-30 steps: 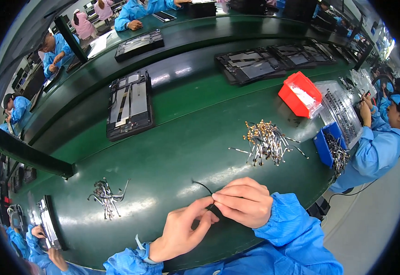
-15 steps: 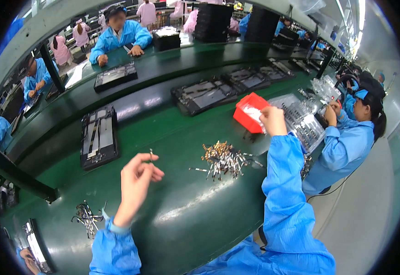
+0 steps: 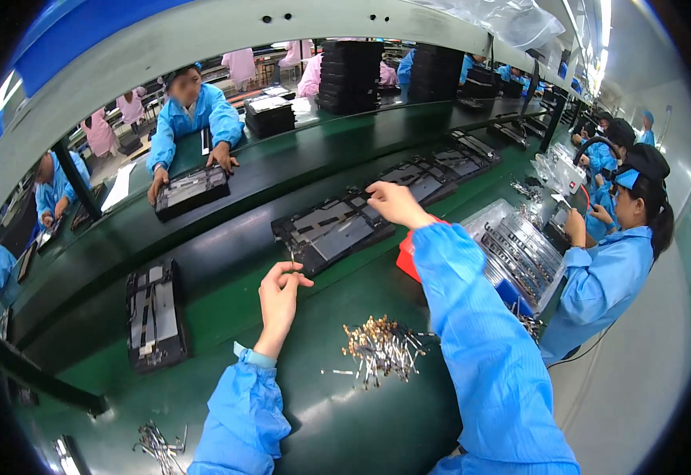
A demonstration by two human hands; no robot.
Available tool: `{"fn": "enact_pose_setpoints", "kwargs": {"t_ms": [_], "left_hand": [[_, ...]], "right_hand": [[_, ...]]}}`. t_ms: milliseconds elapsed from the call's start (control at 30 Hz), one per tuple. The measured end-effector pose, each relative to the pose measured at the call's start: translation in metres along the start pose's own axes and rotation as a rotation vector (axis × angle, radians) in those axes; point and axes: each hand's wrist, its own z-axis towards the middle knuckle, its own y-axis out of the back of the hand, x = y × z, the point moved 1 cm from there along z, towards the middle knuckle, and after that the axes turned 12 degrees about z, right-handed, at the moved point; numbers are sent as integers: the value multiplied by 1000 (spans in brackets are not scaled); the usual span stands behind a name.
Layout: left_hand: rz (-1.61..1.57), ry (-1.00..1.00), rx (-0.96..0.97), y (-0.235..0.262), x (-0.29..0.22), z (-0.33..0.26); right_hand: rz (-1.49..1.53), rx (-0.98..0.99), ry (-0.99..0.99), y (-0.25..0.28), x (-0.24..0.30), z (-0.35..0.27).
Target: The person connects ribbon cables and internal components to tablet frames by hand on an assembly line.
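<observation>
My left hand (image 3: 280,299) is closed in a pinch on a small thin strip-like part (image 3: 292,258), close to the near left corner of a black tray (image 3: 329,228) with grey panels and dark strips in it. At that tray's far right corner, the bent fingers of my right hand (image 3: 397,204) close on the rim. My right forearm passes over a red bin (image 3: 409,260), hiding most of it. Nearer me, a loose pile of small flex cables (image 3: 381,348) with gold-coloured and silvery ends lies on the green bench (image 3: 226,380).
Another black tray (image 3: 155,317) lies at the left, and a second cable pile (image 3: 159,450) is at the lower left. Clear plastic trays (image 3: 519,253) stand at the right beside a co-worker (image 3: 607,277). Across the bench, another person (image 3: 195,119) touches a black tray (image 3: 193,191).
My right hand has gone from the red bin to the black tray's far corner. My left hand, still pinching the small part, has come close to that tray. The person opposite now touches a tray.
</observation>
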Motion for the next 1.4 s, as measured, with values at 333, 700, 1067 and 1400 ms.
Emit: {"fn": "enact_pose_setpoints", "kwargs": {"t_ms": [333, 700, 1067, 1400], "left_hand": [[-164, 93, 120, -35, 19, 34], [-354, 241, 210, 75, -117, -154], [-817, 570, 418, 119, -140, -377], [-353, 577, 348, 186, -118, -354]], "right_hand": [[-373, 265, -425, -55, -77, 50], [201, 510, 29, -133, 125, -1], [289, 762, 388, -188, 236, -179], [477, 914, 418, -123, 298, -306]]}}
